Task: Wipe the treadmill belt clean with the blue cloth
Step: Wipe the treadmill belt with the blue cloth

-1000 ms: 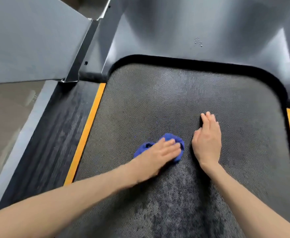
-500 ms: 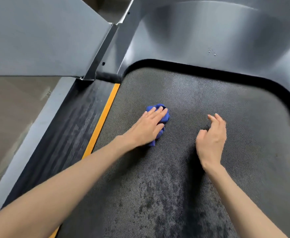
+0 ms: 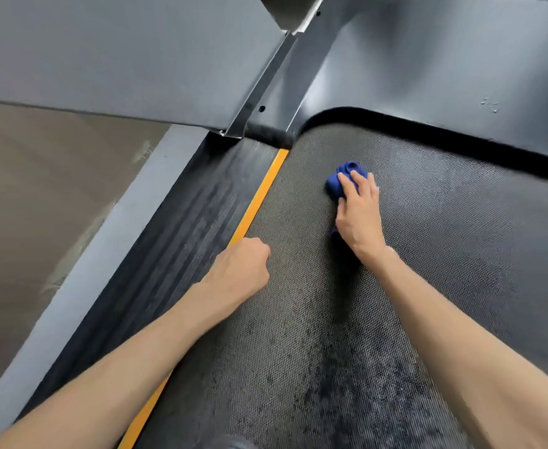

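Now the blue cloth [image 3: 340, 179] has switched to the right hand [image 3: 358, 218], fingers flat, pressing it onto the belt [image 3: 444, 254]; left hand [image 3: 240, 270] fisted, empty.

Cloth [image 3: 344, 178]: moved from left hand [image 3: 240, 270] to under right hand [image 3: 358, 215], farther up belt [image 3: 444, 270]. Left hand: now curled, at yellow stripe [image 3: 259, 196].

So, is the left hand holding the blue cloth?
No, the right hand presses the blue cloth on the belt, while the left hand is an empty fist beside the orange stripe.
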### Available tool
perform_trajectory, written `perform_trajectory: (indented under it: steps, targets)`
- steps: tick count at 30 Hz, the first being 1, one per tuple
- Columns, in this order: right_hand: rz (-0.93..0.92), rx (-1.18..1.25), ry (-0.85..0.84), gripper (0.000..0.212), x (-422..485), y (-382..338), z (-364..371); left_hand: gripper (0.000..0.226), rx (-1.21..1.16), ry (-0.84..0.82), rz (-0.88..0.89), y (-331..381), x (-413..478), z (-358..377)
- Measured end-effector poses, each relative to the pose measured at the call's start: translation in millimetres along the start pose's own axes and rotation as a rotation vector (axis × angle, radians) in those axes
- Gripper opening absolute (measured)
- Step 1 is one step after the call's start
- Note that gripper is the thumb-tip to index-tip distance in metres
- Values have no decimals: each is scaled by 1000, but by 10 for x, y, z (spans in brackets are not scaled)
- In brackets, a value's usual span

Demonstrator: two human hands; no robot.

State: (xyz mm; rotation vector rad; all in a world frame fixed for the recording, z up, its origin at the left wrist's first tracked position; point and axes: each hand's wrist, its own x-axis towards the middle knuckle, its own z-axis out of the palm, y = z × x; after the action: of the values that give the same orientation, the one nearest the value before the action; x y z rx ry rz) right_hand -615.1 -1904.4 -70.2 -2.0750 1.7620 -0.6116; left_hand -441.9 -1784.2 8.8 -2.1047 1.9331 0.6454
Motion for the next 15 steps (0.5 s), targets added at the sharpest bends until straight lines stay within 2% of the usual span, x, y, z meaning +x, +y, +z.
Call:
perform_trajectory:
  steps: [2, 4, 6, 8, 11, 12, 13, 15]
  targets:
    - [-61, 33, -43, 50, -43, -80, 1, 33, 38, -90, 49, -39, -118, 53]
    - [-363, -12, -146, 59, -420, -231, 71, 35, 82, -149, 93, -55, -223, 121]
    - [-682, -55, -297, 66, -932, -317, 132, 33, 111, -126, 47, -72, -299, 132]
    - [-841, -64, -443, 70, -1213, -257, 132, 32, 135, -105, 0, -72, -364, 100]
    - [-1108, -134, -511, 71, -858, -97, 24, 35, 153, -126, 21, -53, -439, 104]
    - [-1119, -167, -474, 69, -650, -67, 1, 35, 153, -136, 40, -34, -459, 110]
    - [-1044, -189, -399, 67, -428, -29, -2, 35, 148, -146, 56, -17, -469, 121]
    - [-675, -170, -217, 62, -14, 7, -6, 33, 111, -163, 76, -13, -460, 149]
